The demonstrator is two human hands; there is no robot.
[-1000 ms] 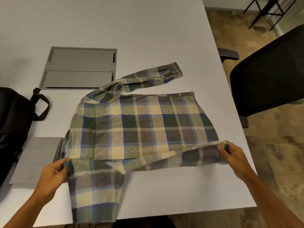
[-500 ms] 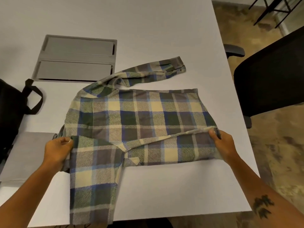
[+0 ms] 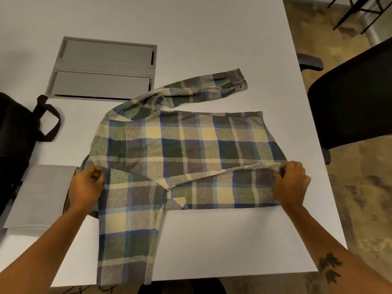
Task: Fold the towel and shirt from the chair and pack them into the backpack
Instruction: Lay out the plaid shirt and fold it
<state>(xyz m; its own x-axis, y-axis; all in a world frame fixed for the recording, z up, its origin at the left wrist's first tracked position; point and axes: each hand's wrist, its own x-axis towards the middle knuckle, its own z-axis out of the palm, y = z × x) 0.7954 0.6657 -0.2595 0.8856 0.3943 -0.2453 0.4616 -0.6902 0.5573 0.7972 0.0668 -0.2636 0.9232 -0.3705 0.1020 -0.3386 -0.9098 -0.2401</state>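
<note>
A plaid shirt (image 3: 186, 149) in blue, green and cream lies flat on the white table (image 3: 212, 240). Its near long edge is folded over onto the body. My left hand (image 3: 86, 188) pinches the left end of that fold. The fold's right end is gripped by my right hand (image 3: 291, 184). One sleeve runs toward me and hangs past the table's front edge; the other lies at the back, pointing right. A folded grey towel (image 3: 40, 198) lies left of the shirt. The black backpack (image 3: 16, 136) sits at the left edge, partly out of frame.
A grey two-section cover panel (image 3: 104, 68) is set into the table behind the shirt. A black office chair (image 3: 352, 94) stands to the right of the table. Black metal legs (image 3: 360, 13) stand on the mottled floor at the far right.
Both hands carried the shirt's near edge away from me and laid it over the body, so the fold now lies flatter and farther in.
</note>
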